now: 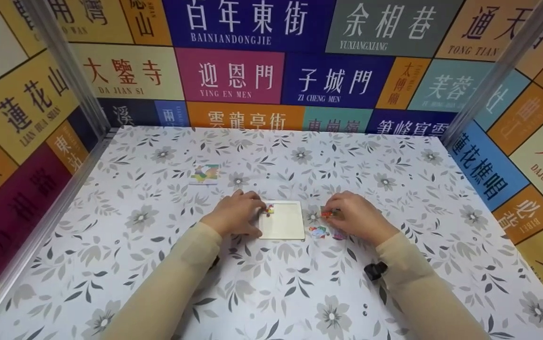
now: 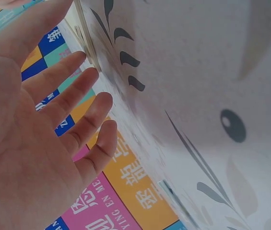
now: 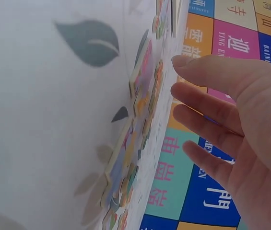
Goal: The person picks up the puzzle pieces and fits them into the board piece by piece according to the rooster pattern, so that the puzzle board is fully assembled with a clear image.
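A shallow cream puzzle tray [image 1: 283, 225] lies on the table, one small colourful jigsaw piece [image 1: 269, 210] in its upper left corner. My left hand [image 1: 237, 213] rests against the tray's left edge, fingers near that corner and thumb lower down. The left wrist view shows its fingers loosely extended beside the tray's edge [image 2: 86, 36]. To the right of the tray, my right hand [image 1: 355, 216] is over loose jigsaw pieces [image 1: 318, 231], its fingertips close above a reddish piece [image 1: 329, 213]. In the right wrist view its fingers are spread beside several flat pieces [image 3: 121, 158], nothing between them.
A colourful square picture card [image 1: 204, 174] lies farther back, left of the tray. The table's white cloth [image 1: 167, 288] has grey flowers and leaves. Panels with large printed characters [image 1: 233, 75] stand behind and at both sides, with clear posts at the corners.
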Demonstrator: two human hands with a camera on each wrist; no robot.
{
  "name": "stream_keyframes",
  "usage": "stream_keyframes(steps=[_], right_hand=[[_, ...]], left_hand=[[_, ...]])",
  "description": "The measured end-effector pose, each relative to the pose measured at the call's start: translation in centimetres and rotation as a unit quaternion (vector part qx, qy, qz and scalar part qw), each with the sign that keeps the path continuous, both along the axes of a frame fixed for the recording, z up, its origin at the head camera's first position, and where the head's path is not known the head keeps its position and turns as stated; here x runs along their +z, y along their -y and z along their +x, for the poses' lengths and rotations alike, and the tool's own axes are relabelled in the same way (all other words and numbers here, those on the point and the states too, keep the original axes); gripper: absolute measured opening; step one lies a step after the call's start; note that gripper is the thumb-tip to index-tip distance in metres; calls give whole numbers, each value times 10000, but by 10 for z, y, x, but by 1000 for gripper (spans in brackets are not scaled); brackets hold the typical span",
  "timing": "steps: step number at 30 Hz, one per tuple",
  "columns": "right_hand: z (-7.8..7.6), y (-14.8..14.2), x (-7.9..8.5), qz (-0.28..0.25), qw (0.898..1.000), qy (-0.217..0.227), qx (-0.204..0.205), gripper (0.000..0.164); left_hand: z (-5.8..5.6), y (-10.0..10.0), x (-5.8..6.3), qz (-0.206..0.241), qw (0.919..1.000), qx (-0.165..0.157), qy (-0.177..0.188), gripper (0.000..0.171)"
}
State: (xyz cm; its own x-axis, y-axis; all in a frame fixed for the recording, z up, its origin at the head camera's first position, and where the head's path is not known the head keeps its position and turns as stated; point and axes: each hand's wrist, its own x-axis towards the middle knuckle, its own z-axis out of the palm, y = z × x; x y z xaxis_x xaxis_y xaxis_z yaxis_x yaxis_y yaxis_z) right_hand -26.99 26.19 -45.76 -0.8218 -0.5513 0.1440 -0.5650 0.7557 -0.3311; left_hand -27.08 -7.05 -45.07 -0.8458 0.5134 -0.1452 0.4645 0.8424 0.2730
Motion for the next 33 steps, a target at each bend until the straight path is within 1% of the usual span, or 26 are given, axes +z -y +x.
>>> stream_keyframes(steps=[4,11,15,17,22,25,29,33], right_hand=[[6,2,1,48,9999,-47,96,13],[15,5,1,116,9998,-38,129,20],[18,6,3,161,9995,-97,272,21],[19,7,4,171,9992,-139,340,22],[22,8,3,257,9977,-383,502,21],[22,9,2,363,9961,-576,567,19],[21,9,0,417,9955,-631,568,16],[20,10,-2,456,9960,-568,526,15]], left_hand=[[-1,0,0,-10,10000,-8,39,64],[0,0,2,-11,10000,-37,43,64],[0,0,2,11,10000,-18,65,64],[0,0,1,-12,10000,-22,14,65],[-1,0,-1,-80,9999,-42,-145,65],[-1,-1,-2,-106,9999,-4,-106,66],[-1,-1,-2,-140,9999,51,-12,67],[-2,-2,-2,-155,9999,50,-17,66]])
